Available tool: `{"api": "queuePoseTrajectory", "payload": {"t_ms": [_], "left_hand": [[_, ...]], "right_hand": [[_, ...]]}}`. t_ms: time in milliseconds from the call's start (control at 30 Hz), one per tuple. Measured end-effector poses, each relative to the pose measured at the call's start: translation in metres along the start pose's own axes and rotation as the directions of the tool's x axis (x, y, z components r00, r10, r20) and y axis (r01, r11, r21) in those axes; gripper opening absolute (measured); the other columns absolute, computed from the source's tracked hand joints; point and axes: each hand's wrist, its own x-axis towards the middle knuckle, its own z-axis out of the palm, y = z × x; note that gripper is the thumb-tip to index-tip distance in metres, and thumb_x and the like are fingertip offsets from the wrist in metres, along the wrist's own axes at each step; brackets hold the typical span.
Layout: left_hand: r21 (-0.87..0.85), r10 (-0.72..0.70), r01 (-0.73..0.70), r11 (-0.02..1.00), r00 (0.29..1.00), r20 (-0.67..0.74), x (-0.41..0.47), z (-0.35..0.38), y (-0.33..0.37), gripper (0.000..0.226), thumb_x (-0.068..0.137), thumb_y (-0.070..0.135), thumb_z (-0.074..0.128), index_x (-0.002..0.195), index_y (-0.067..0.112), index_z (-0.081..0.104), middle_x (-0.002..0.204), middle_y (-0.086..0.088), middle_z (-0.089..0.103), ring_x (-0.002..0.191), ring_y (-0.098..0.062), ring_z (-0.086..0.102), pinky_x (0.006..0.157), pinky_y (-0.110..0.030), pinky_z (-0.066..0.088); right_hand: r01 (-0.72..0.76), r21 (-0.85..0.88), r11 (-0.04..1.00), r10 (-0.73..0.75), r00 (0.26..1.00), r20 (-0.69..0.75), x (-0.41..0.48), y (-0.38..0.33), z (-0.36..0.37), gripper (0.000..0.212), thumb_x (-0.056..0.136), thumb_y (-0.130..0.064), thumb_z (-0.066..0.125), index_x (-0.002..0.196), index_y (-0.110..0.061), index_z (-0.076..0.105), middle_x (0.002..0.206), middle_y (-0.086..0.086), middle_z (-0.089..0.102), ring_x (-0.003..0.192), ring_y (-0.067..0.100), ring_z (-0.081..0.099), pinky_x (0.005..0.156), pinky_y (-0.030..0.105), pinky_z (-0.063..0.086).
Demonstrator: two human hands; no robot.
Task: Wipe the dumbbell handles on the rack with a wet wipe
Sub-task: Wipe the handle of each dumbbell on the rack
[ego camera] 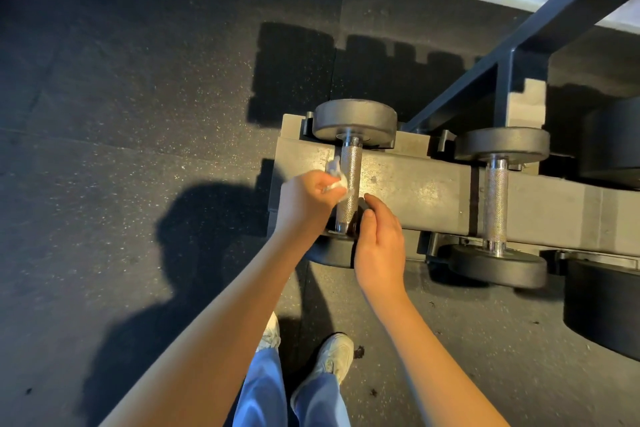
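A dumbbell with a knurled steel handle [350, 170] lies across the low grey rack [415, 191] at its left end. My left hand [304, 201] grips a crumpled white wet wipe [336, 180] and presses it against the left side of that handle. My right hand [379, 246] rests on the dumbbell's near black head, fingers loosely curved, thumb close to the handle's lower end. A second dumbbell [496, 204] lies on the rack to the right, untouched.
Dark speckled rubber flooring [138, 114] spreads to the left. A slanted dark rack post [502, 55] rises at upper right. Larger black weights [602, 315] sit at the right edge. My feet in pale shoes [332, 357] stand just before the rack.
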Motion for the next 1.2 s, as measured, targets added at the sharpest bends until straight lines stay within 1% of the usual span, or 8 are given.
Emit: {"api": "queuePoseTrajectory", "payload": {"t_ms": [133, 267, 433, 533, 733, 900, 1067, 1200], "left_hand": [[0.083, -0.091, 0.079, 0.993, 0.983, 0.161, -0.018, -0.006, -0.01, 0.015, 0.091, 0.028, 0.061, 0.098, 0.017, 0.068, 0.078, 0.014, 0.057, 0.08, -0.006, 0.058, 0.074, -0.018, 0.045], [-0.048, -0.056, 0.059, 0.997, 0.997, 0.055, 0.0, -0.008, -0.001, 0.008, 0.091, 0.027, 0.061, 0.085, 0.021, 0.063, 0.081, 0.006, 0.063, 0.084, -0.017, 0.063, 0.079, -0.034, 0.051], [0.023, -0.049, 0.048, 0.999, 0.997, 0.063, -0.006, -0.002, 0.0, 0.008, 0.091, 0.027, 0.06, 0.093, 0.021, 0.065, 0.081, 0.011, 0.059, 0.074, -0.001, 0.054, 0.063, -0.012, 0.04], [0.084, -0.076, 0.059, 0.995, 0.974, 0.213, -0.014, -0.009, -0.004, 0.01, 0.091, 0.024, 0.061, 0.081, 0.025, 0.062, 0.078, 0.012, 0.057, 0.075, 0.0, 0.054, 0.069, -0.014, 0.042], [-0.007, -0.001, 0.001, 1.0, 0.999, 0.042, 0.001, -0.009, 0.004, 0.013, 0.091, 0.024, 0.059, 0.099, 0.017, 0.066, 0.086, 0.008, 0.059, 0.078, -0.003, 0.054, 0.067, -0.015, 0.04], [0.048, -0.06, 0.052, 0.998, 0.977, 0.203, -0.01, -0.011, -0.007, 0.012, 0.09, 0.024, 0.062, 0.101, 0.021, 0.068, 0.096, 0.007, 0.062, 0.085, -0.003, 0.056, 0.079, -0.019, 0.044], [0.069, 0.121, -0.133, 0.989, 0.98, 0.156, -0.012, -0.018, -0.001, 0.011, 0.088, 0.021, 0.064, 0.097, 0.021, 0.071, 0.099, 0.005, 0.055, 0.09, -0.009, 0.056, 0.078, -0.019, 0.043], [0.013, 0.209, -0.212, 0.977, 0.969, 0.133, -0.011, -0.026, 0.02, 0.017, 0.087, 0.016, 0.065, 0.102, 0.016, 0.073, 0.093, 0.006, 0.058, 0.086, -0.009, 0.058, 0.079, -0.023, 0.048]], "right_hand": [[-0.017, 0.008, 1.0, 0.017, 1.0, 0.003, -0.001, 0.001, 0.0, 0.048, 0.093, -0.03, 0.028, 0.13, -0.013, 0.054, 0.122, -0.005, 0.055, 0.112, 0.001, 0.04, 0.101, 0.026, 0.033], [0.009, -0.024, 1.0, -0.008, 1.0, 0.017, -0.003, -0.001, 0.002, 0.049, 0.092, -0.03, 0.027, 0.13, -0.013, 0.053, 0.115, -0.012, 0.05, 0.107, -0.003, 0.037, 0.095, 0.021, 0.029], [-0.009, -0.016, 1.0, 0.009, 1.0, 0.025, -0.003, 0.002, -0.002, 0.052, 0.092, -0.033, 0.027, 0.134, -0.014, 0.051, 0.128, -0.003, 0.055, 0.113, 0.0, 0.038, 0.101, 0.025, 0.032], [-0.028, 0.0, 1.0, 0.028, 0.999, 0.032, -0.003, 0.003, -0.004, 0.052, 0.092, -0.034, 0.027, 0.134, -0.015, 0.05, 0.13, -0.003, 0.054, 0.115, 0.0, 0.038, 0.101, 0.024, 0.031], [-0.001, -0.042, 0.999, 0.003, 0.999, 0.038, -0.006, -0.004, 0.001, 0.049, 0.093, -0.031, 0.028, 0.132, -0.014, 0.052, 0.124, -0.004, 0.056, 0.113, 0.006, 0.043, 0.097, 0.025, 0.032], [0.018, -0.052, 0.998, -0.014, 0.998, 0.065, -0.002, 0.003, -0.007, 0.037, 0.101, -0.016, 0.039, 0.137, -0.014, 0.048, 0.132, -0.002, 0.052, 0.123, 0.011, 0.041, 0.103, 0.026, 0.029], [0.191, -0.04, 0.981, -0.185, 0.975, 0.123, 0.004, -0.008, -0.022, 0.039, 0.097, -0.012, 0.051, 0.134, -0.023, 0.048, 0.13, -0.015, 0.045, 0.124, 0.0, 0.037, 0.106, 0.019, 0.027], [0.074, 0.169, 0.983, -0.113, 0.966, 0.234, 0.015, -0.03, -0.032, 0.03, 0.093, -0.011, 0.057, 0.121, -0.022, 0.06, 0.112, -0.007, 0.065, 0.101, 0.005, 0.06, 0.088, 0.017, 0.047]]}}
